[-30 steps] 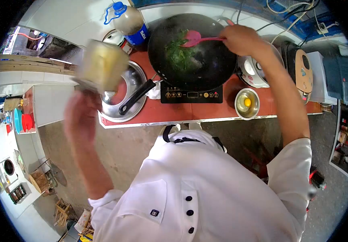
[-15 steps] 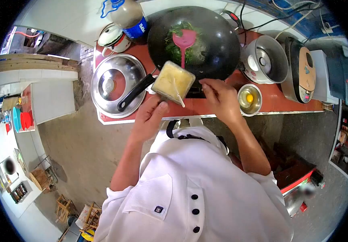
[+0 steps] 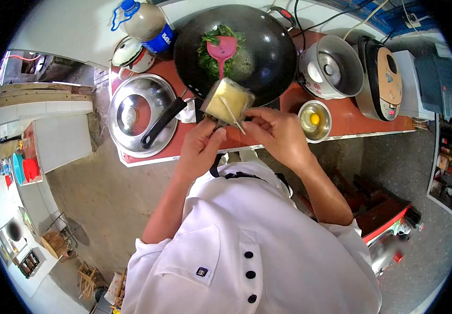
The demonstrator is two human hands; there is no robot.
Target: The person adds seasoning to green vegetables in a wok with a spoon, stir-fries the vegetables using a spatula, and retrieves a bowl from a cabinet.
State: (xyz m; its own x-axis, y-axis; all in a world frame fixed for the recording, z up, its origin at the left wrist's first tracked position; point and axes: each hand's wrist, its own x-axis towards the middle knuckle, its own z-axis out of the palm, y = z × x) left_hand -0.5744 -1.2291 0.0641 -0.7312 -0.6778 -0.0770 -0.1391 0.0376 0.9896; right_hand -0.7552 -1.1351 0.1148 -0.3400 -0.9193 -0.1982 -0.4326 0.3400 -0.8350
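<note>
My left hand [image 3: 203, 146] grips a square clear container [image 3: 216, 111] of pale yellow, grainy stuff, tilted over the counter edge. A thin white spoon [image 3: 232, 112] lies across its top, with the handle toward me. My right hand [image 3: 277, 133] is closed, thumb and fingertips pressed together at the container's right corner, close to the spoon handle. What they pinch there is hidden. Just beyond, a black wok [image 3: 268, 57] holds leafy greens [image 3: 210, 52] in some liquid. A pink spatula [image 3: 221, 48] rests on the greens.
Left on the red counter [image 3: 341, 118] are a steel lid [image 3: 118, 138] with a black handle [image 3: 163, 123] across it, an enamel pot [image 3: 141, 62] and a large bottle [image 3: 144, 23]. To the right stand a bowl with an egg yolk [image 3: 315, 119], a metal pot [image 3: 352, 68] and a rice cooker [image 3: 388, 78].
My right hand has come left to the container's corner. The container has tilted a little in my left hand. The whole view has shifted slightly.
</note>
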